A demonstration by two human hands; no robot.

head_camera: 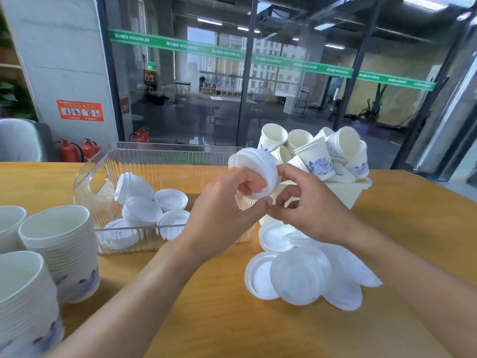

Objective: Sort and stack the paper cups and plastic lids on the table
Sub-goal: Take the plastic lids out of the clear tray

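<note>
My left hand (227, 202) grips a short stack of white plastic lids (254, 165), held up over the right end of the clear bin. My right hand (307, 205) touches the stack's right edge with thumb and fingers curled, its fingertips meeting the left thumb below the stack. Loose white lids (302, 275) lie in a heap on the table under my right wrist. More lids (144, 210) rest inside the clear ribbed bin (87, 177). Loose paper cups (320, 156) with blue print fill a white tub (346, 195) behind my hands.
Three stacks of nested paper cups stand at the left: one (64, 249), a nearer one (23, 306) and one (9, 226) at the frame edge. The wooden table (206, 319) ends at a glass wall behind. Red fire extinguishers (69, 151) stand on the floor beyond.
</note>
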